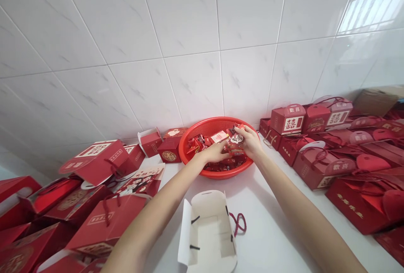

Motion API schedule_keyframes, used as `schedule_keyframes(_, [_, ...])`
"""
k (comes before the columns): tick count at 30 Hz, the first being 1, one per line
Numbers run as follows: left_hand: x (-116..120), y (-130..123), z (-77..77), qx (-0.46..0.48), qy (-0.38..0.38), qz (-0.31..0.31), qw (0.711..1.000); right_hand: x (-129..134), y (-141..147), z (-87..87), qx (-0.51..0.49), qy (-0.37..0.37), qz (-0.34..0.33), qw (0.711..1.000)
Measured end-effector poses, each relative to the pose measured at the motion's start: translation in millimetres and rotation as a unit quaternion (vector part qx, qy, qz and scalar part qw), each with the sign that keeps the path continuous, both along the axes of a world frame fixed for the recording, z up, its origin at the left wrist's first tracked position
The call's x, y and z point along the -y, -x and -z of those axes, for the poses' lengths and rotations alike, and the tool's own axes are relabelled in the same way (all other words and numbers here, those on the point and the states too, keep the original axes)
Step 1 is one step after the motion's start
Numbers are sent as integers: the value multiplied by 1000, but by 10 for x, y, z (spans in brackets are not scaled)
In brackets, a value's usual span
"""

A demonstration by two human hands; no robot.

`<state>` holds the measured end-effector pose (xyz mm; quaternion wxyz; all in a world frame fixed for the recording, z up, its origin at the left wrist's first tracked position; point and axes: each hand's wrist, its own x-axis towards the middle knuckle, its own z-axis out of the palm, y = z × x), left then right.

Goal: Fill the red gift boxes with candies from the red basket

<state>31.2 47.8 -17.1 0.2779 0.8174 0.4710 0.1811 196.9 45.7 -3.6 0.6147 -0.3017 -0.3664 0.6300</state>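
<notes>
A red plastic basket [206,173] with perforated sides stands against the wall, holding many small wrapped sweets [225,167]. My right hand [251,141] is over its right side, fingers pinched on a red sweet packet [236,138] with white lettering. Beside it, my left hand [217,152] reaches into the basket among the sweets, thumb and fingers apart; its fingertips are partly hidden. A pale red-and-white packet [220,136] lies just beyond my left hand. Nearer to me, between my forearms, an opened gift box [210,231] shows its white inside, with a dark red cord [240,223] at its right.
Red gift boxes with cord handles crowd the left, including a large closed one [96,161]. Many more, some stacked, fill the right, such as a box with gold characters [353,205]. A brown carton [374,101] stands far right. A tiled wall [189,81] bounds the white table [265,231].
</notes>
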Motion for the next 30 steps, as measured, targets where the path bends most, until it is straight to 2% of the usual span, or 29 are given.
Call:
schedule_keyframes(5, [37,16,-3,-21,38,-23,999,26,1,-12,3,-14,-3,1000])
schedule_keyframes(9, [47,28,-24,4,43,-26,999,36,4,-17,5,-17,-6,1000])
schedule_keyframes(15, [25,141,-88,93,-24,-73,993,59,10,-34,1,-14,-4,1000])
schedule_keyframes(19, [66,221,-129,187,-78,-111,973,34,4,-15,-1,-12,-6,1000])
schedule_keyframes(22, [190,269,-162,262,-88,-137,951,-4,-12,14,-6,-12,-3,1000])
schedule_keyframes(26, [468,345,-253,382,-46,-163,909,-18,-5,27,-14,-17,-4,1000])
schedule_keyframes(30, [766,436,-387,407,-53,-174,895,72,51,-52,-16,-29,-15,999])
